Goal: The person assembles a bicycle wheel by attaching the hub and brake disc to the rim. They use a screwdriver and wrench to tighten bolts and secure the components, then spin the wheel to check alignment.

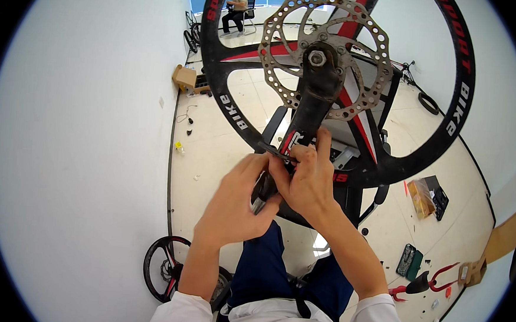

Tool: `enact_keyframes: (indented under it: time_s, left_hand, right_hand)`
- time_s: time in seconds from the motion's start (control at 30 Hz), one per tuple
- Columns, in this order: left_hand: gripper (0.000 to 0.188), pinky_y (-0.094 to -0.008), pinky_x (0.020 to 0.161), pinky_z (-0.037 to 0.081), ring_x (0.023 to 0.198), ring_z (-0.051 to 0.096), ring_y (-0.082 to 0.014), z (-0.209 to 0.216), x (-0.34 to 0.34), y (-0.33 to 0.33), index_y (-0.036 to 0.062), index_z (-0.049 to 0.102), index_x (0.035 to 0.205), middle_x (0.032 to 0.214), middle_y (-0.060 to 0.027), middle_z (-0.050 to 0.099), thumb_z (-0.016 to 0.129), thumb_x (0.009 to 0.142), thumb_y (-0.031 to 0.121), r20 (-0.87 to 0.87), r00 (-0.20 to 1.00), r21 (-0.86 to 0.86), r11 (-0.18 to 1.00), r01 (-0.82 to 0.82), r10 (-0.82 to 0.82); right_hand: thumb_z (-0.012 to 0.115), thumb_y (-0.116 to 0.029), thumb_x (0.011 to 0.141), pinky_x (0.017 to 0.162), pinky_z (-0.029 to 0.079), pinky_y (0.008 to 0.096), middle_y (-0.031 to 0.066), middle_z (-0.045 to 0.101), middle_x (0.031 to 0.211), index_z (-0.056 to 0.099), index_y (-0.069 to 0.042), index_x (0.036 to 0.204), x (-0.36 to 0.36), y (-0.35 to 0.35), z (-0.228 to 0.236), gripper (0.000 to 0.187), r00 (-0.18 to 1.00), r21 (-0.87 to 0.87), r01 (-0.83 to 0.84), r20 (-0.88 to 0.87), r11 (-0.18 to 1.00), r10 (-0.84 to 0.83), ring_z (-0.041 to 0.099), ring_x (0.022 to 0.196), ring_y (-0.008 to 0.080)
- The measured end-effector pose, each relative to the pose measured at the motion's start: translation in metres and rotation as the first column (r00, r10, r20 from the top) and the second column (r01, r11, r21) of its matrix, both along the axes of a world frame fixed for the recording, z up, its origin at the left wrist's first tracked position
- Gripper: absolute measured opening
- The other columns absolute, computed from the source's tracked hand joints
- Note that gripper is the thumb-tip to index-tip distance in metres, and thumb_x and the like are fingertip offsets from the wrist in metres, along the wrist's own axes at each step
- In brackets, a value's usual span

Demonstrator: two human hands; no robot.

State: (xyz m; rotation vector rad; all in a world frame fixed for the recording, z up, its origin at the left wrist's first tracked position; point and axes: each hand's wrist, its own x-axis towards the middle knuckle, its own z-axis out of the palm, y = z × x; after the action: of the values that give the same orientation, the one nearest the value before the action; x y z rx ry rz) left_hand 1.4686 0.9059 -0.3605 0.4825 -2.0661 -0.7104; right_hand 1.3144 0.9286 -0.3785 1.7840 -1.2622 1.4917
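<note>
A black bicycle fork leg [311, 108] rises in front of me, its end bolted with a nut [317, 58] at the hub of a black, red and white spoked wheel [453, 105]. A drilled metal brake disc [365, 99] surrounds the hub. My left hand [232, 203] is curled round the lower part of the leg, thumb and fingers on opposite sides. Close above it, my right hand [311, 185] is closed at the leg, thumb and bent finger pinching a thin black strip [276, 152] that lies across it. The fingertips partly hide the strip's end.
Another spoked wheel [158, 264] is at lower left. On the right floor are a packaged box [422, 199], a green tool case [409, 262] and a red fork [440, 278]. An open carton [185, 77] stands by the left wall. A person [238, 9] sits at the back.
</note>
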Motion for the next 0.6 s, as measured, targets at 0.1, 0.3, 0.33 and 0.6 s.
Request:
enact_keyframes:
  time_s: [0.1,0.3,0.33,0.6]
  left_hand:
    - [0.021,-0.0367,0.065,0.048,0.076,0.061,-0.0291,0.02,0.018,0.017,0.0005,0.065,0.091,0.084,-0.0127,0.063,0.071,0.072,0.004,-0.138,0.972,-0.182,0.96,-0.214,0.19]
    - [0.017,-0.028,0.062,0.044,0.073,0.056,-0.0206,0.078,0.008,0.017,0.0017,0.07,0.081,0.082,-0.0069,0.06,0.073,0.064,-0.003,-0.168,0.976,-0.465,0.862,-0.205,0.141]
    - [0.018,-0.0286,0.061,0.043,0.074,0.055,-0.0208,0.084,0.002,0.012,0.0024,0.07,0.081,0.082,-0.0066,0.059,0.074,0.064,-0.003,-0.129,0.986,-0.49,0.858,-0.153,0.102]
    - [0.012,-0.0323,0.063,0.043,0.072,0.052,-0.0231,0.094,-0.007,0.002,0.0014,0.071,0.08,0.077,-0.0064,0.055,0.071,0.069,-0.001,0.093,0.992,-0.529,0.848,-0.028,0.091]
  right_hand:
    - [0.075,-0.005,0.077,0.049,0.054,0.039,0.0269,0.046,0.113,0.048,-0.006,0.103,0.004,0.002,0.0,0.037,0.999,0.016,-0.031,0.033,0.999,0.031,0.067,0.07,0.0306]
    - [0.073,-0.004,0.078,0.049,0.056,0.0378,0.0288,0.048,0.113,0.047,-0.004,0.102,0.0,0.0,-0.004,0.036,1.0,0.069,0.006,-0.025,0.998,-0.004,0.067,0.077,0.0343]
    - [0.073,-0.004,0.077,0.049,0.056,0.038,0.0287,0.051,0.111,0.047,-0.002,0.102,0.0,-0.001,-0.005,0.036,0.999,0.081,0.018,-0.051,0.997,-0.014,0.066,0.083,0.0364]
    - [0.07,-0.018,0.078,0.085,0.042,0.0453,0.009,0.062,0.082,0.061,-0.005,0.093,0.005,-0.012,-0.011,0.022,0.997,0.188,0.075,-0.02,0.979,-0.073,0.053,0.096,0.0332]
